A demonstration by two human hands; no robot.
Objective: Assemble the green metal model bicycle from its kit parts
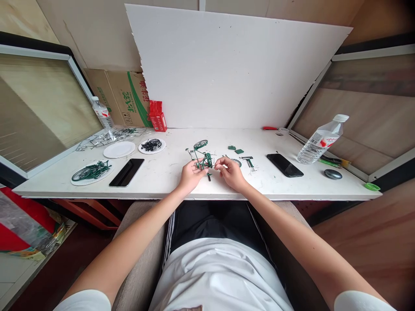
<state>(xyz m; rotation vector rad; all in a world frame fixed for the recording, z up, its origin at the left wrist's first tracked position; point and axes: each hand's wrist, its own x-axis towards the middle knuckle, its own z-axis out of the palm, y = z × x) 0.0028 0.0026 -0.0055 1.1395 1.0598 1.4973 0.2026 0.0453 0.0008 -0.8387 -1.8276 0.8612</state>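
A green toy bicycle model (203, 159) is held by my left hand (191, 175), its fingers closed around the lower part of the frame. One spoked wheel sticks up at the far end. Close by on the right, my right hand (231, 172) is pinched beside the model's near end; whatever lies between the fingertips is too small to make out. A small dark green and black piece (209, 177) lies on the table between the hands. Just past my right hand rest a loose wheel (237, 162), partly hidden, and a green frame-like part (249, 163).
Plates with green parts (92, 171) and black parts (152, 145), a bare white plate (119, 150) and a phone (126, 172) are on the left. On the right are another phone (285, 165), a water bottle (322, 140) and a dark oval object (333, 174). A white board (240, 73) stands behind.
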